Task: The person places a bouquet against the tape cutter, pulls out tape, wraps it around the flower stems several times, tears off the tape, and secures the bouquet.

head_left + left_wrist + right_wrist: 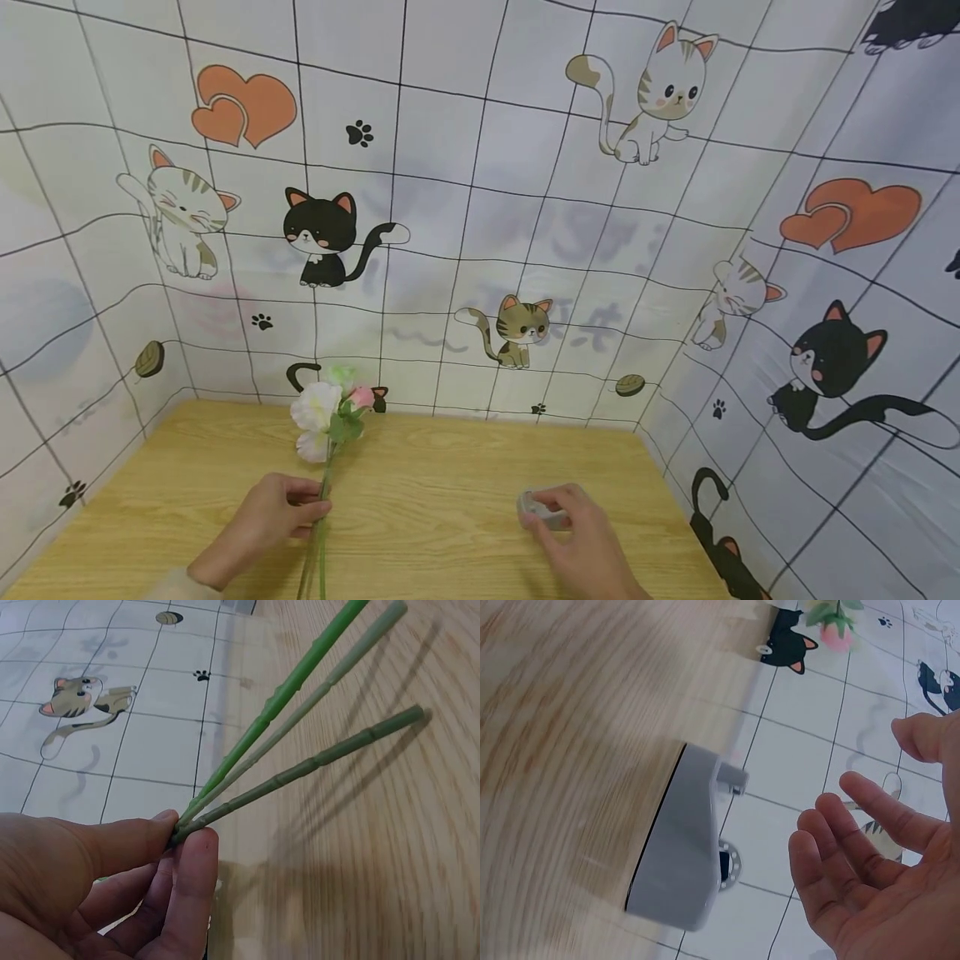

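My left hand (273,512) pinches the stems of three artificial flowers between thumb and fingers. Their heads, a white bloom (315,407), a pink bud (362,397) and a pale green bloom (342,377), point toward the back wall. Below the grip, the bare stems (315,761) fan out over the table in the left wrist view. A small grey tape dispenser (679,847) stands on the table to the right, with a toothed wheel on one side. My right hand (588,537) hovers close by it; in the right wrist view its fingers are loosely spread, apart from the dispenser.
A wood-grain table (427,483) spans the space below. White cloth walls (450,225) with grid lines, cartoon cats and hearts enclose it at the back, left and right.
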`<state>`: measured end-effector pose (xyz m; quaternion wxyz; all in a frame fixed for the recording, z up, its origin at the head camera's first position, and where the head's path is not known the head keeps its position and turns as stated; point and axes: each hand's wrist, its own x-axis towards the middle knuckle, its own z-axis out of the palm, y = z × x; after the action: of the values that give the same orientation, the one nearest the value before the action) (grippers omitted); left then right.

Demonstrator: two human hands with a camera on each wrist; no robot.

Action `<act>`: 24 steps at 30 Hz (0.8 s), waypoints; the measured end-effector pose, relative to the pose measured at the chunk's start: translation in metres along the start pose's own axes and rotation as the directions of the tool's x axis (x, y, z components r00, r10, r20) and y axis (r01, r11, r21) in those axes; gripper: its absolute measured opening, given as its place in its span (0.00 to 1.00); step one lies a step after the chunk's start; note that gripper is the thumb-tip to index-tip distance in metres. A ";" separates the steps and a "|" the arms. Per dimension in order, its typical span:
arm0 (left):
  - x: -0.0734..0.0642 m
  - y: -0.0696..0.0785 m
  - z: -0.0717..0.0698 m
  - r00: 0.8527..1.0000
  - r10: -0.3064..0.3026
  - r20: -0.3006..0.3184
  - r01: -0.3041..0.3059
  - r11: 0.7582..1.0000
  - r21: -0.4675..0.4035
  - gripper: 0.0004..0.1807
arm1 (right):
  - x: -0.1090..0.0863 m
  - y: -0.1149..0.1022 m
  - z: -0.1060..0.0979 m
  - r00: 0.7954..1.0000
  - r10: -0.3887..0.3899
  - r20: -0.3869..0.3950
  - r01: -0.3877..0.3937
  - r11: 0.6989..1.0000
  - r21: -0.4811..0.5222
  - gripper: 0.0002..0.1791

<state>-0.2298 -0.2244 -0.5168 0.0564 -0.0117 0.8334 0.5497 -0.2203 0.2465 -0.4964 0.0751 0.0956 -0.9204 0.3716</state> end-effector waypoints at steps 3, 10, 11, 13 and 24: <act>0.002 -0.006 -0.006 1.000 -0.008 -0.025 0.009 1.000 0.030 0.24 | 0.000 0.004 -0.006 1.000 0.016 -0.020 -0.017 1.000 -0.016 0.11; 0.005 -0.019 -0.020 0.996 -0.044 -0.073 0.054 0.987 0.149 0.25 | -0.002 0.012 -0.020 0.996 0.042 -0.074 -0.047 0.996 -0.070 0.12; 0.005 -0.020 -0.022 0.996 -0.037 -0.080 0.052 0.982 0.182 0.25 | -0.002 0.013 -0.022 0.996 0.044 -0.080 -0.050 0.996 -0.075 0.12; 0.005 -0.023 -0.026 0.995 -0.015 -0.095 0.039 0.967 0.253 0.24 | -0.003 0.015 -0.025 0.995 0.049 -0.088 -0.056 0.995 -0.080 0.12; 0.010 -0.033 -0.030 0.991 0.011 -0.132 0.037 0.934 0.355 0.20 | -0.009 0.021 -0.032 0.992 0.051 -0.116 -0.065 0.990 -0.125 0.13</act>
<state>-0.2390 -0.2649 -0.5365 0.0058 -0.0430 0.9210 0.3871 -0.2143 0.2846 -0.4898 0.1220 0.0426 -0.9391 0.3184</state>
